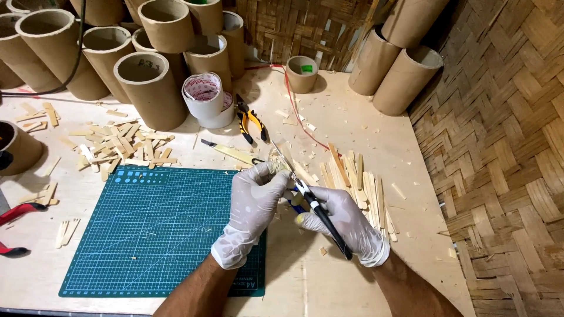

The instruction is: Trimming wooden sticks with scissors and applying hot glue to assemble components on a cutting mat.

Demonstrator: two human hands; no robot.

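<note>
Both my hands wear white gloves. My right hand point(346, 220) grips a pair of scissors point(305, 191) with black handles, blades pointing up and away from me. My left hand point(252, 202) pinches a small pale wooden piece point(275, 156) at the blades, just off the right edge of the green cutting mat point(153, 229). A pile of long wooden sticks point(352, 176) lies just right of my hands.
Cardboard tubes point(147, 82) stand at the back left and back right point(399, 64). A tape roll point(202, 97), yellow-handled pliers point(251, 122), a utility knife point(226, 151) and cut stick pieces point(117, 147) lie behind the mat. Red-handled tool point(14, 214) at left edge. Woven wall point(505, 147) on the right.
</note>
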